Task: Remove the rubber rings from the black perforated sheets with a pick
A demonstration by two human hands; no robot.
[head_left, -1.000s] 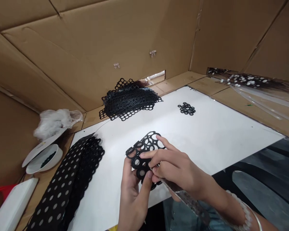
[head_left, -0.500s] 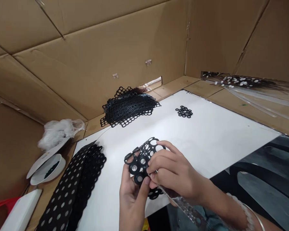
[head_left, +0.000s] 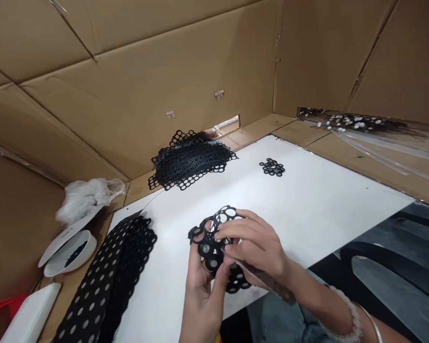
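My left hand (head_left: 205, 290) is closed on a piece of black ring mesh (head_left: 213, 263), made of joined rings, some with pale centres. My right hand (head_left: 259, 245) is bent over the same mesh, its thumb and forefinger pinched together at the rings. A narrow dark strip (head_left: 271, 282) comes out from between those fingers and slants down toward my wrist; its kind is too blurred to tell. Part of the mesh hangs below my right hand, and what the fingertips touch is partly hidden.
A stack of black ring mesh (head_left: 193, 162) lies at the back of the white board (head_left: 307, 200). A small ring cluster (head_left: 272, 167) sits right of it. At left are a dotted black sheet (head_left: 89, 290), more mesh (head_left: 136, 262), a white bowl (head_left: 87, 250) and a bag of white fluff (head_left: 87, 197).
Both hands and the mesh have shifted slightly right. My right fingers have moved over the rings, and the strip has swung to a flatter slant.
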